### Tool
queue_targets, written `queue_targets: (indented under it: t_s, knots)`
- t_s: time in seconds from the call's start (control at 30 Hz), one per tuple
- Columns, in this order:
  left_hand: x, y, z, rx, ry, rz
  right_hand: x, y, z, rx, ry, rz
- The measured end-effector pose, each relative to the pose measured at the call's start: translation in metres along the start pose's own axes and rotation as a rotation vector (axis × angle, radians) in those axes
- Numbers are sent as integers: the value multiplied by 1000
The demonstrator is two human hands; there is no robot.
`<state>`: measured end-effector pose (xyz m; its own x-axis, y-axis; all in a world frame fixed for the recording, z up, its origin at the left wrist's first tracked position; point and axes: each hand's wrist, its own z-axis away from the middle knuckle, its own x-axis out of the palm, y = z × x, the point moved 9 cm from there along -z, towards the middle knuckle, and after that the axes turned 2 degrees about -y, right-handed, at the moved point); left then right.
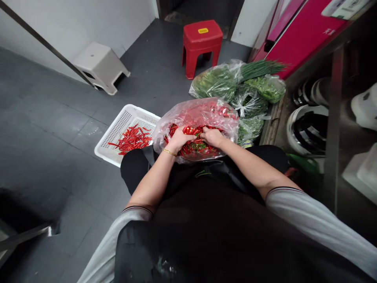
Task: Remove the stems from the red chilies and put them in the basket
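A clear plastic bag (203, 114) full of red chillies (191, 147) with green stems rests against my knees. Both hands are inside its open mouth. My left hand (178, 138), with a gold bracelet at the wrist, is closed around a handful of chillies. My right hand (212, 136) pinches chillies just beside it, the two hands almost touching. To the left on the floor lies a white perforated plastic basket (119, 129) holding a small heap of red chillies (132, 138).
Bags of green vegetables (218, 80) and a bundle of green stalks (260, 67) lie behind the chilli bag. A red stool (202, 41) and a grey stool (98, 65) stand on the dark tiled floor. A metal shelf with bowls (308, 129) is at right.
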<state>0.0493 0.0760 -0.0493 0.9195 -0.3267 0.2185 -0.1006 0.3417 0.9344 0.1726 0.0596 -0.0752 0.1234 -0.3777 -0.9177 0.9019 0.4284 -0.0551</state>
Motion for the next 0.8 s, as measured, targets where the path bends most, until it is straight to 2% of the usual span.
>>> queue_targets:
  t_s: [0.17, 0.23, 0.3, 0.4, 0.53, 0.6, 0.7, 0.8]
  knots:
    - [4, 7, -6, 171, 78, -278, -46, 13, 4, 4, 132, -181]
    - [2, 8, -6, 137, 104, -198, -62, 26, 7, 40, 208, -227]
    - [-2, 10, -5, 66, 107, -21, -69, 42, 11, 134, 274, -244]
    - [-11, 18, -1, 20, 116, 151, -52, 42, 14, 243, 237, -254]
    - [-18, 17, 1, -27, 120, 132, -5, -4, 5, 228, 33, -203]
    - [-17, 12, 0, -11, 114, 54, 8, -24, -1, 198, 2, -175]
    - [-14, 16, -2, 119, 93, -144, 3, -27, -5, 159, 57, -223]
    - [-6, 23, -1, 214, 29, -340, -20, -15, 2, 58, 161, -503]
